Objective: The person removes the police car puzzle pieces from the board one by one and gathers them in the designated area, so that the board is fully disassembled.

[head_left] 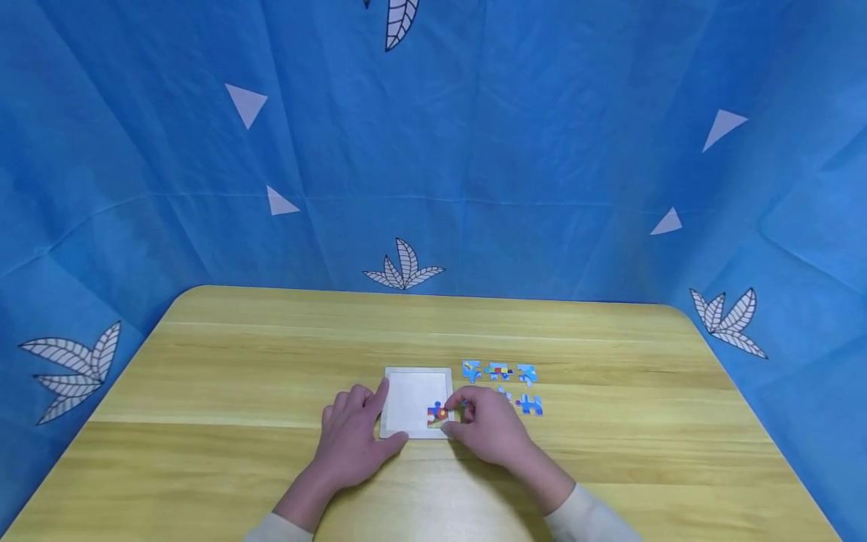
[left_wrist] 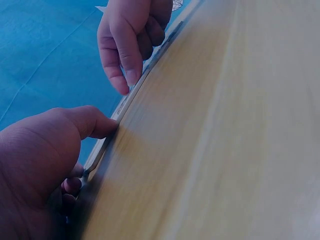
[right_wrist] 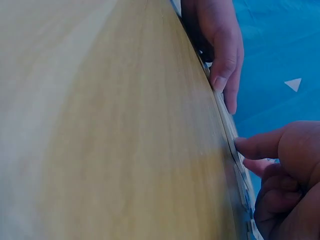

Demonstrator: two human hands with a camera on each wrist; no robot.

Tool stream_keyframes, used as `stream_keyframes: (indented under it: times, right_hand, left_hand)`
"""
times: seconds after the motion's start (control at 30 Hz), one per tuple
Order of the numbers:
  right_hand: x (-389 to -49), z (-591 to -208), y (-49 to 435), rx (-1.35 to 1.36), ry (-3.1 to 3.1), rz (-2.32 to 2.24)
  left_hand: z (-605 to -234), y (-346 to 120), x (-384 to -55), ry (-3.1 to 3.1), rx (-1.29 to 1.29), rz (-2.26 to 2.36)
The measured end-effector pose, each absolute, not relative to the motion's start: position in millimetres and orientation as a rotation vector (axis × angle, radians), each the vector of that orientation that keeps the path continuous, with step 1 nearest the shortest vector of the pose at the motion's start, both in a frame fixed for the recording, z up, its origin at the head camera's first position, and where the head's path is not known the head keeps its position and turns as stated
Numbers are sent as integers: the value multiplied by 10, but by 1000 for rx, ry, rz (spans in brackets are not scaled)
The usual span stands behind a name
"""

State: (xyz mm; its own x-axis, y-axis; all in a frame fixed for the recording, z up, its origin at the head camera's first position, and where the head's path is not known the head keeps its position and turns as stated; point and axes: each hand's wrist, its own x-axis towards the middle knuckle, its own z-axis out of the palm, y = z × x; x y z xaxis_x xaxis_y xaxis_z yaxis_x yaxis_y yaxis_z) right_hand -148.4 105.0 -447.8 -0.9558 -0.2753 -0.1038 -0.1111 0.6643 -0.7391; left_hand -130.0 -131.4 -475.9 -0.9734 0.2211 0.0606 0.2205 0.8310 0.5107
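A white square puzzle tray (head_left: 409,391) with a raised pale rim lies on the table. My left hand (head_left: 352,440) holds it at the near left corner, index finger along the left edge and thumb (left_wrist: 97,122) against the near edge. In the tray's near right corner is a jigsaw puzzle piece (head_left: 436,416) with red, blue and yellow print. My right hand (head_left: 489,425) pinches this piece at its right side between thumb and index finger, the other fingers curled under. In the right wrist view, the right thumb (right_wrist: 257,145) is right at the tray's edge.
Right of the tray lie several loose blue puzzle pieces, among them a far left one (head_left: 471,370), a colourful one (head_left: 499,370) and a near right one (head_left: 530,404). My right hand partly covers others. A blue cloth (head_left: 433,150) hangs behind the wooden table (head_left: 237,361).
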Motion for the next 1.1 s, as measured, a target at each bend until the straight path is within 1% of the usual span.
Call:
stream_keyframes:
  times: [0.23, 0.5, 0.8, 1.1]
  right_hand:
    - [-1505, -4486, 1015, -312, 2679, -1158]
    - [-1527, -4525, 972, -371, 2693, -1160]
    - [-1527, -4507, 959, -356, 2711, -1123]
    - [-1526, -4534, 945, -412, 2741, -1110]
  left_hand:
    - [-4740, -1307, -1295, 3001, 364, 849]
    - [-4740, -1305, -1297, 3001, 365, 857]
    - [-4724, -1306, -1288, 2995, 354, 854]
    - [-4743, -1308, -1295, 3004, 356, 859]
